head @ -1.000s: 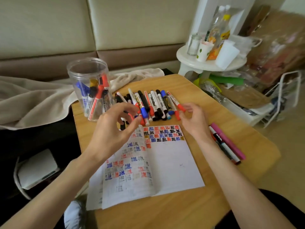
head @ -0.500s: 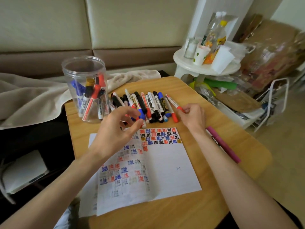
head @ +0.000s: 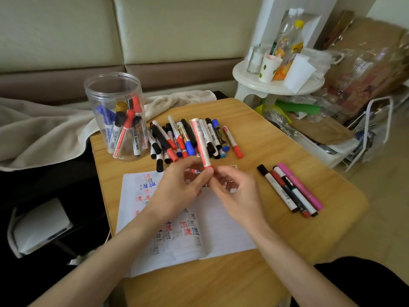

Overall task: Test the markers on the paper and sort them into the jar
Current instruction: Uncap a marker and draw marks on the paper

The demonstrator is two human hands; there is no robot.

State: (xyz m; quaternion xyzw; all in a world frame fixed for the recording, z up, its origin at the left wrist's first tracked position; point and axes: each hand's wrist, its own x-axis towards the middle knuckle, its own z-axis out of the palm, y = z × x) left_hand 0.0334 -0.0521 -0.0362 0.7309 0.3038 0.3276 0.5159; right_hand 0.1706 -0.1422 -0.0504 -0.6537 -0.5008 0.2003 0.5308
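Markers [head: 190, 138] litter wooden table [head: 265, 138] beside sofa [head: 177, 41].

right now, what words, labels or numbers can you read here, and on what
None reads cleanly.
Held red marker: barrel print blurred.
Markers in the jar: labels too small.
Paper: coloured test marks, blurred.
Yellow-capped bottle: label unreadable.

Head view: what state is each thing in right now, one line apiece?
Jar, upright, lidless, several markers inside.
Red marker, held aloft, red end toward the person.
Left hand, pinches the red marker.
Right hand, pinches its red end.
Marker pile, lying loose beside the jar.
Four markers, lying side by side.
Paper, flat, partly covered in test marks.
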